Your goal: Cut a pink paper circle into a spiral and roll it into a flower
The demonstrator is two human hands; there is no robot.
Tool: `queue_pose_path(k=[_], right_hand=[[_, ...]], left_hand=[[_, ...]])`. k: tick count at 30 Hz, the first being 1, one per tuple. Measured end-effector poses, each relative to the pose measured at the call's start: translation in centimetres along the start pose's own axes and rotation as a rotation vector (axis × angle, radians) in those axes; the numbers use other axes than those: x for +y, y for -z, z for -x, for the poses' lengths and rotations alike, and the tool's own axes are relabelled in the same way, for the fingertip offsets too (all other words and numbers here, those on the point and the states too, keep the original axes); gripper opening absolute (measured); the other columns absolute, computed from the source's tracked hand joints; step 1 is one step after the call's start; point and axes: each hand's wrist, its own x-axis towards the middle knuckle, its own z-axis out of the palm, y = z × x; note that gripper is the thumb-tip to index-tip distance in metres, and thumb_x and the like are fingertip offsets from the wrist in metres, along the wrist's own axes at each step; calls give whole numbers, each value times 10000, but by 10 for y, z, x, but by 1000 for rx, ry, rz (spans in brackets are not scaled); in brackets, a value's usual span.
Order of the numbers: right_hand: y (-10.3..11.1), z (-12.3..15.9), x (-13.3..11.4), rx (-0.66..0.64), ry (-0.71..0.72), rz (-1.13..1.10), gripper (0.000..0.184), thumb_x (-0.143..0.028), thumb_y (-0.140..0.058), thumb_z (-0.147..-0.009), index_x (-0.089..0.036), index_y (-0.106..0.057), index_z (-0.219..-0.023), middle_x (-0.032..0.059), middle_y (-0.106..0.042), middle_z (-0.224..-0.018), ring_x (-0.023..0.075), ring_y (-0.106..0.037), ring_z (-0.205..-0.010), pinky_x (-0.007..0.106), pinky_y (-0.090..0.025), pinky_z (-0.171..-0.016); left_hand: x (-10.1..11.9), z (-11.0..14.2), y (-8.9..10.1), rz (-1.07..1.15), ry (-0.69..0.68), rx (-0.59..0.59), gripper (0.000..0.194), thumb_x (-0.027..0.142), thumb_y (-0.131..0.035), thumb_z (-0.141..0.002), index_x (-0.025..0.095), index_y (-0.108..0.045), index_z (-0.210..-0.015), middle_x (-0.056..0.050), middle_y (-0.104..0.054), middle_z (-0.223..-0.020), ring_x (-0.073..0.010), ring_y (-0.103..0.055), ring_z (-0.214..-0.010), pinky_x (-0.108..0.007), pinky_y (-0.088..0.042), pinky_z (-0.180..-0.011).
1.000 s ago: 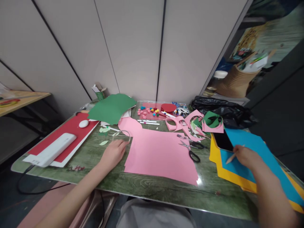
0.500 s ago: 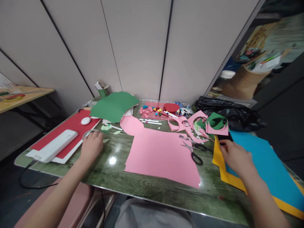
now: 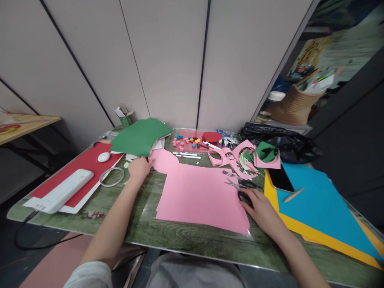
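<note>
My left hand [image 3: 139, 170] is at the left edge of a pink paper circle [image 3: 164, 161], its fingers curled together. Whatever those fingertips pinch, if anything, is hidden behind the hand. A large pink sheet [image 3: 201, 196] lies in front of me, just below the circle. On its right part rests a pair of scissors [image 3: 245, 199] with black handles, blades pointing left. My right hand [image 3: 259, 204] has its fingers closed around the scissors' handles. A second black-handled tool [image 3: 247, 183] lies just beyond, partly overlapped.
Left are a clear ring [image 3: 111, 177], a white device [image 3: 67, 191] on red sheets, and a white mouse-like object [image 3: 104, 157]. Green paper [image 3: 141, 136] and small beads [image 3: 186, 141] lie farther back. Right are paper offcuts [image 3: 244, 154], a phone [image 3: 281, 179] and blue paper [image 3: 318, 200].
My left hand has left the clear ring and moved right to the pink circle. My right hand has moved left from the yellow paper's edge onto the scissors, uncovering the phone and a pointed stick.
</note>
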Motion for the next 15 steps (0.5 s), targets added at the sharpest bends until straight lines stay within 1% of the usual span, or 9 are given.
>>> queue_pose_path(k=[2, 4, 6, 9, 12, 15], right_hand=[[1, 6, 6, 48, -10, -40, 353, -398, -463, -838, -235, -491, -1150, 98, -568, -1099, 275, -522, -1043, 417, -424, -856], [3, 12, 9, 100, -33, -74, 335, -409, -463, -837, -229, -505, -1117, 95, -580, -1085, 267, -530, -1037, 411, -424, -871], [4, 17, 11, 148, -65, -99, 316, -410, -452, -843, -224, -513, -1091, 94, -591, -1071, 261, -539, -1027, 408, -425, -877], [4, 21, 15, 203, -105, -108, 302, -414, -439, -845, -217, -527, -1056, 96, -604, -1049, 263, -544, -1018, 405, -430, -869], [1, 21, 18, 205, -116, -102, 302, -420, -436, -844, -214, -534, -1042, 93, -612, -1026, 259, -547, -1001, 399, -433, -859], [-3, 18, 19, 156, -86, -65, 330, -429, -432, -847, -210, -530, -1074, 96, -606, -1053, 256, -537, -1014, 404, -419, -878]], left_hand=[[-1, -4, -4, 69, -7, -29, 481, 539, -419, -758, 147, -680, -856, -179, -681, -885, -287, -625, -835, -343, -439, -688], [-1, -7, -7, 141, -15, -60, 424, 514, -430, -759, 187, -688, -838, -126, -700, -846, -248, -633, -798, -299, -432, -657], [-3, -9, -8, 208, -24, -88, 402, 497, -434, -756, 196, -693, -819, -95, -709, -818, -223, -636, -758, -272, -424, -622], [-9, -8, -3, 296, -56, -136, 414, 501, -431, -750, 183, -696, -753, -61, -712, -739, -187, -634, -680, -238, -410, -570], [-16, -2, 6, 346, -99, -166, 430, 504, -426, -750, 172, -689, -677, -41, -706, -673, -170, -629, -651, -222, -410, -567], [-18, 4, 11, 349, -135, -162, 396, 455, -416, -765, 182, -697, -706, -26, -707, -669, -167, -627, -648, -219, -413, -577]])
